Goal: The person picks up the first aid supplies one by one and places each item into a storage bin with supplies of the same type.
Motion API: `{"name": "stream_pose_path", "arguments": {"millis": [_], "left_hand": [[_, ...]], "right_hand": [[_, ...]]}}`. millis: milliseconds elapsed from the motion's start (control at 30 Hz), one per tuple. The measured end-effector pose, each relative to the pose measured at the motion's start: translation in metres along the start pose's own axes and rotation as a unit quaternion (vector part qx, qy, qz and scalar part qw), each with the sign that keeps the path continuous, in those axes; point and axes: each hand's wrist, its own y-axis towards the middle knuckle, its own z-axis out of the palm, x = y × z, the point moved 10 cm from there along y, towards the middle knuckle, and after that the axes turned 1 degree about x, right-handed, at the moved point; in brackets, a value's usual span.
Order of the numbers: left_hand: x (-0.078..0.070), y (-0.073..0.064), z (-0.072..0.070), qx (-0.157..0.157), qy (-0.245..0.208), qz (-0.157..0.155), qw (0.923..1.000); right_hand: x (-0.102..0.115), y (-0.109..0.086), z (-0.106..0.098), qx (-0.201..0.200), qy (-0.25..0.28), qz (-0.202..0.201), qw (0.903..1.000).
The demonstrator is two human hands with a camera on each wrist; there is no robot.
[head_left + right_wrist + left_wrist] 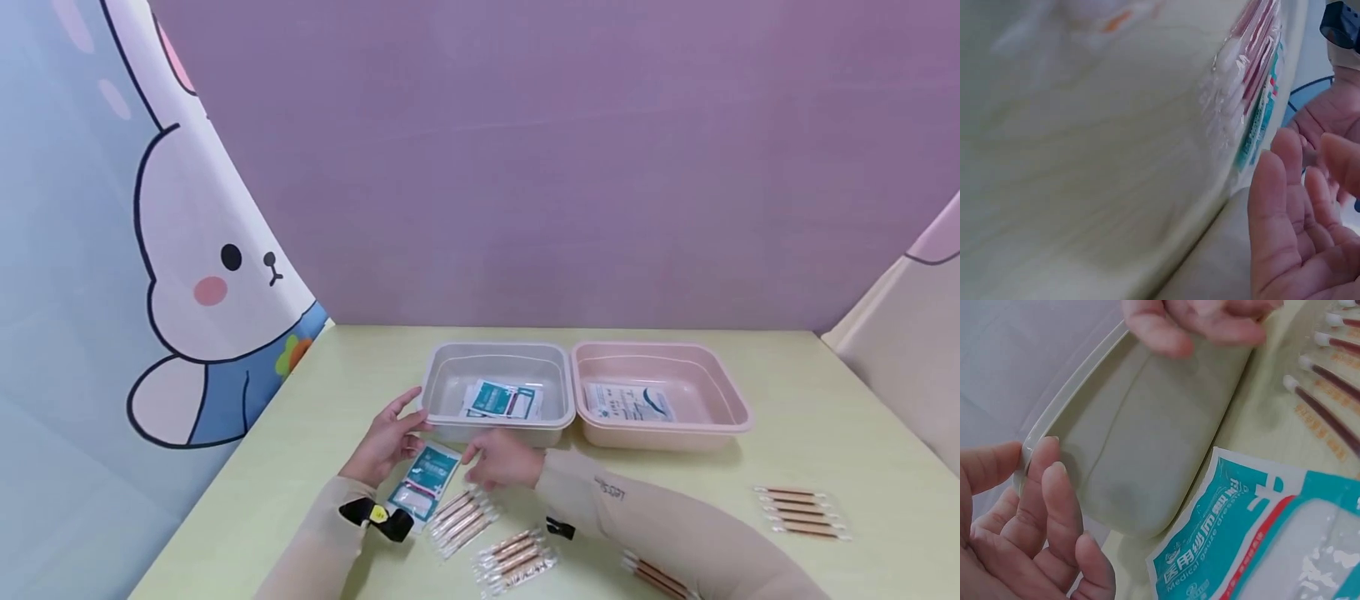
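My left hand is at the front left corner of the grey plastic basin, its thumb and index finger pinching the rim. Beneath it lies a teal and white medical gauze dressing packet, flat on the table. My right hand hovers in front of the same basin with loosely bent fingers, and nothing shows in its grasp. Just below this hand is a clear packet of cotton swabs with brown sticks. Inside the grey basin are gauze packets.
A pink basin stands against the grey one's right side, holding a white printed packet. More swab packets lie at the front, partly under my right forearm, and far right. A purple backdrop closes the table's back edge.
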Motion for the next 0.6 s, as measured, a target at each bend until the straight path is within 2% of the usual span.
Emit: {"name": "stream_pose_path", "arguments": {"millis": [133, 300, 400, 600], "left_hand": [[0.001, 0.001, 0.001, 0.0, -0.003, 0.003, 1.0], [0.001, 0.001, 0.002, 0.008, -0.009, 0.003, 0.9999], [0.001, 0.001, 0.001, 0.005, -0.011, 0.005, 0.9999], [0.002, 0.002, 0.0, 0.002, -0.013, 0.005, 0.9999]], "right_hand": [[0.002, 0.009, 0.006, -0.008, -0.007, -0.014, 0.9998], [0.013, 0.018, 0.013, -0.016, -0.059, -0.063, 0.9961], [0.017, 0.024, 0.017, -0.014, -0.074, -0.077, 0.9942], [0.013, 0.035, 0.024, -0.005, -0.114, -0.065, 0.9913]]}}
